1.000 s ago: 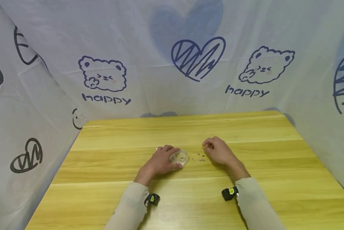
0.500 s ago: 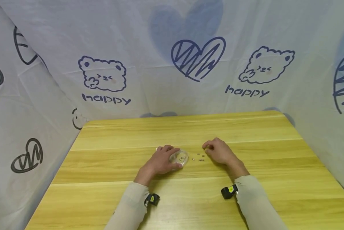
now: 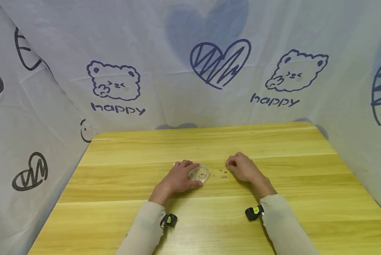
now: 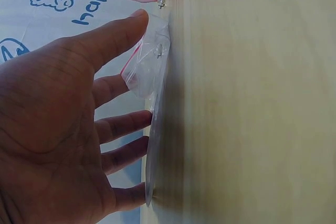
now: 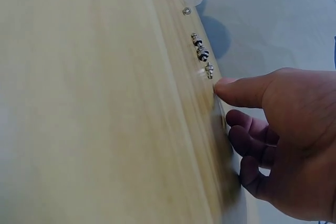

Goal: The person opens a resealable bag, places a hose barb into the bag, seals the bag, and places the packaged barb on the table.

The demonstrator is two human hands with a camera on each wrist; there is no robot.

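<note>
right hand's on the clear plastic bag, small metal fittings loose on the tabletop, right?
Not the right hand: the left hand is on the clear plastic bag, as the head view shows. Small metal fittings do lie loose on the tabletop.

Pale cloth walls (image 3: 174, 92) with bears (image 3: 114, 79) and hearts (image 3: 209, 65) behind a yellow wood-grain table (image 3: 206, 212)

A clear, red-lined plastic bag (image 4: 140, 72) lies midway between the side edges of the wood-grain surface (image 3: 209, 226), small metal pieces (image 3: 202, 175) inside; several silvery metal fittings (image 5: 202, 53) lie scattered beside it, toward the right edge.
</note>
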